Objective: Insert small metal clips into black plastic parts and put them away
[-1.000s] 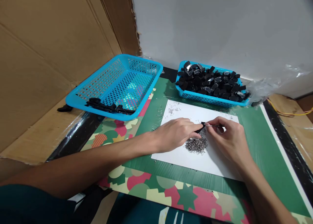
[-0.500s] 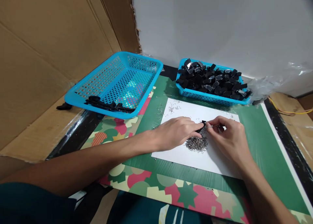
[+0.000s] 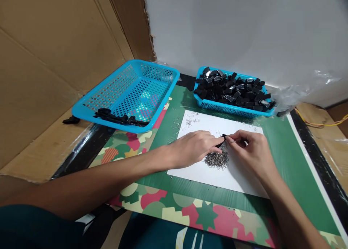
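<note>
Head view: left hand (image 3: 199, 147) pinches small black piece (image 3: 223, 137) between thumb and forefinger.

Taking the green sheet (image 3: 289, 156) as our landmark, we see a patterned border (image 3: 202, 215) in pink, cream and green along its near and left sides. Beyond its far edge we have a pale grey wall (image 3: 244, 27). To its left stands tall brown cardboard (image 3: 54, 42), ragged at the end nearest the wall. Near its far right corner we find crumpled clear plastic (image 3: 295, 94). Right of it, past a black strip (image 3: 312, 152), we see a yellow wire (image 3: 320, 124) over more cardboard.
</note>
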### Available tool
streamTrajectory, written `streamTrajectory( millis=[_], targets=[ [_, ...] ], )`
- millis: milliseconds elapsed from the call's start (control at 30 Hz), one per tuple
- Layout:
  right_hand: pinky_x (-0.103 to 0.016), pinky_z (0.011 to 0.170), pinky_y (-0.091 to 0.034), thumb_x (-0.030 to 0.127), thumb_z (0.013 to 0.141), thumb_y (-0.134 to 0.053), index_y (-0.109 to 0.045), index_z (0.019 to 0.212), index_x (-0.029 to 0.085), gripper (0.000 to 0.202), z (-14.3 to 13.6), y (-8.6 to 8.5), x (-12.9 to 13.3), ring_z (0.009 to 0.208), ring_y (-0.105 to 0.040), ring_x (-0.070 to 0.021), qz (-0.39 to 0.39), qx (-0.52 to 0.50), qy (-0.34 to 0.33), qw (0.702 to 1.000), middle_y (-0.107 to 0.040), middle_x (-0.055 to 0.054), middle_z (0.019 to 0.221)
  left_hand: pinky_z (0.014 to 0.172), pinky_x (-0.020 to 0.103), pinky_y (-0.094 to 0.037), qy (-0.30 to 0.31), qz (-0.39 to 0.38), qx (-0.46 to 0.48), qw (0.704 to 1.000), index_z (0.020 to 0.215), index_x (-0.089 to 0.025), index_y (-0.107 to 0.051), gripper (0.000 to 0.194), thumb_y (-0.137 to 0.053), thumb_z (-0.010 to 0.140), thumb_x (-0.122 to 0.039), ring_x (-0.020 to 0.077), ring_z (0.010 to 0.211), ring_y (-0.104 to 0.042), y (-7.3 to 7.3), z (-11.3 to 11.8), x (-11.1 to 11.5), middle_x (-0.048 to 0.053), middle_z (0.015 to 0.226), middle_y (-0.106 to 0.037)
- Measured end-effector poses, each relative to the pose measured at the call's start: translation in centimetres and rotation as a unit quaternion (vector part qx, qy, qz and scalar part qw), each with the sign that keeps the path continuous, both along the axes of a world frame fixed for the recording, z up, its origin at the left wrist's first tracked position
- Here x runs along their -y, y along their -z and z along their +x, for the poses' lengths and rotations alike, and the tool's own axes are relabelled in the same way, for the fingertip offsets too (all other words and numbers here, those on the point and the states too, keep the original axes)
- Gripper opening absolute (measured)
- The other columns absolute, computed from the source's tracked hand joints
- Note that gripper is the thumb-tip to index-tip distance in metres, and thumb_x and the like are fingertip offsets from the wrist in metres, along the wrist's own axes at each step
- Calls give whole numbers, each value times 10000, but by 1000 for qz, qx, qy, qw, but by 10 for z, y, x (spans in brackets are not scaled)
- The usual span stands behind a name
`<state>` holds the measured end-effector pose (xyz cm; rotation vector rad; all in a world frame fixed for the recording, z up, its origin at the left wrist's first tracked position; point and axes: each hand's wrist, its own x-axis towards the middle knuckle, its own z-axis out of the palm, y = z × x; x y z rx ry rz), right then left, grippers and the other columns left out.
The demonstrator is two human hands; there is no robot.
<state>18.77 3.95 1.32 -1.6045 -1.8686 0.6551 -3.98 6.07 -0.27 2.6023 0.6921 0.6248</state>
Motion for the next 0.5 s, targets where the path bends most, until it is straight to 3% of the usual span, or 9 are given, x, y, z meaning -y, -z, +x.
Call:
streamTrajectory(
  millis=[233, 400, 500],
  targets=[
    [-317, 617, -483, 352, 893, -664, -831, 916, 218, 215, 18, 0, -3, 677, -677, -199, -10, 14, -25, 1000, -800, -43, 825, 747, 320, -519, -18, -4, 7, 1000, 1284, -122, -708, 295, -600, 1074, -299, 220, 831, -689, -3, -1, 1, 83, 871, -732],
    [-344, 721, -563, 314, 1013, -566, -821, 1074, 226, 276, 26, 2, -5, 893, -743, -232, 96, 45, -49, 993, -801, -76, 1062, 785, 331, -540, -30, -6, 8, 1000, 1331, -112, -687, 337, -614, 1065, -304, 231, 876, -710, -3, -2, 2, 104, 934, -754],
    [-392, 824, -599, 306, 1012, -614, -830, 1009, 238, 226, 27, 2, -4, 920, -760, -243, 159, 40, -38, 986, -808, -73, 1069, 812, 341, -550, -32, -13, 14, 999, 1334, -100, -682, 341, -609, 1066, -298, 237, 911, -719, -4, -2, 2, 113, 975, -765]
  ],
)
